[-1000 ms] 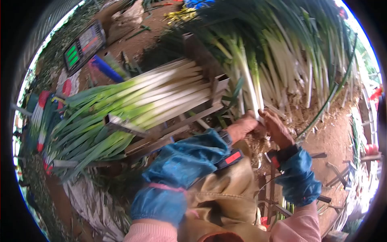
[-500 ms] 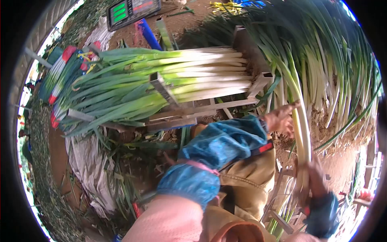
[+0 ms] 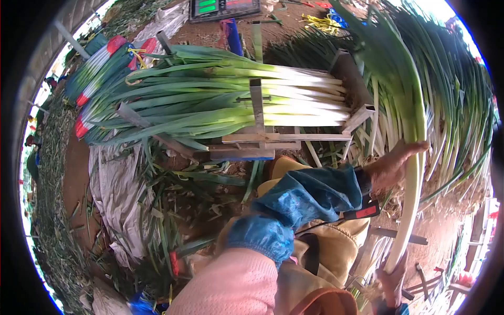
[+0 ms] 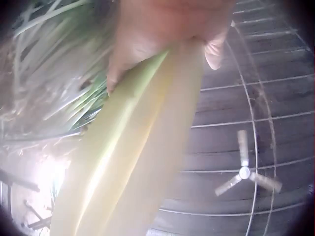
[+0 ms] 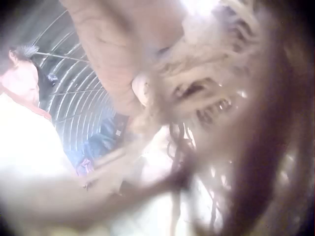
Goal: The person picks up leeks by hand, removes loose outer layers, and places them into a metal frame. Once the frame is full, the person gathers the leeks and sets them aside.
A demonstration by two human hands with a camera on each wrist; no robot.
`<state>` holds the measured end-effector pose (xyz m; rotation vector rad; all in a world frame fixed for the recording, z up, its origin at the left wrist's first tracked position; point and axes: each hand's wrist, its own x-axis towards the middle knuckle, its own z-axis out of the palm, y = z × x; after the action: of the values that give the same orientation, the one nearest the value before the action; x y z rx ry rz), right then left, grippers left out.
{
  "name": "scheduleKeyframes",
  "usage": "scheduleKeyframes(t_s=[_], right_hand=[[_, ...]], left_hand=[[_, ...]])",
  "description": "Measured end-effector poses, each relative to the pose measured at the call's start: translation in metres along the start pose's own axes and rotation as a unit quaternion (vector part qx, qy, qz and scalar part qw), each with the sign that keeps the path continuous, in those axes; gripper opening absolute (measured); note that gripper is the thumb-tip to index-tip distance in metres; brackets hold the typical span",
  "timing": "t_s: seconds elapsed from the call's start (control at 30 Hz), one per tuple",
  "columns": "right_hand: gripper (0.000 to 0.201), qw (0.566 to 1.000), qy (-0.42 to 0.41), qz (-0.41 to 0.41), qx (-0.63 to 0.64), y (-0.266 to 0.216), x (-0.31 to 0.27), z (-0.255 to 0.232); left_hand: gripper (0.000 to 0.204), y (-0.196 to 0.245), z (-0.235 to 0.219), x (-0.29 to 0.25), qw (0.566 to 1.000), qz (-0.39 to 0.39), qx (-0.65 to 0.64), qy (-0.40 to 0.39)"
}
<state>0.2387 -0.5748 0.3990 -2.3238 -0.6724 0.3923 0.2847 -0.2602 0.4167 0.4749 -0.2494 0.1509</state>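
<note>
A long leek runs steeply down the right of the head view, green leaves up and white root end down. My left hand grips it partway along the stem, fingers wrapped round it. In the left wrist view the pale stalk comes out below that hand, blurred. Down at the root end my right hand holds the leek's base. Tangled roots fill much of the right wrist view beside the right hand, whose fingers are partly hidden.
A metal rack bears a pile of leeks, roots toward a metal end plate. More leeks stand heaped at the right. A digital scale sits at the top; a white sack and loose leaves lie lower left.
Both hands were together at the leek's base. The right hand has since moved down with the root end, and the left hand has gone from open fingers beside the stem to gripping it.
</note>
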Motion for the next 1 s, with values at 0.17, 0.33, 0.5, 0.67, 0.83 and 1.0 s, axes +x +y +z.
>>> scheduleKeyframes(t_s=[0.17, 0.33, 0.5, 0.67, 0.83, 1.0], right_hand=[[0.084, 0.982, -0.009, -0.187, -0.037, -0.070, 0.099, 0.006], [0.074, 0.935, 0.001, -0.353, -0.028, -0.224, 0.220, 0.056], [0.070, 0.843, -0.045, -0.520, -0.129, -0.322, 0.314, 0.132], [0.063, 0.761, -0.076, -0.594, -0.248, -0.212, 0.404, 0.236], [0.059, 0.814, -0.096, -0.461, -0.339, -0.152, 0.384, 0.247], [0.048, 0.830, -0.057, -0.431, -0.349, -0.145, 0.373, 0.240]], left_hand=[[0.044, 0.120, 0.040, -0.018, 0.979, 0.186, 0.088, -0.004], [0.051, 0.261, 0.089, -0.093, 0.866, 0.362, 0.340, 0.050], [0.043, 0.375, 0.032, -0.184, 0.845, 0.389, 0.326, 0.168], [0.042, 0.325, -0.082, -0.290, 0.886, 0.059, 0.241, 0.393], [0.043, 0.269, -0.090, -0.258, 0.595, 0.025, 0.679, 0.430], [0.053, 0.283, -0.121, -0.227, 0.334, -0.032, 0.926, 0.173]])
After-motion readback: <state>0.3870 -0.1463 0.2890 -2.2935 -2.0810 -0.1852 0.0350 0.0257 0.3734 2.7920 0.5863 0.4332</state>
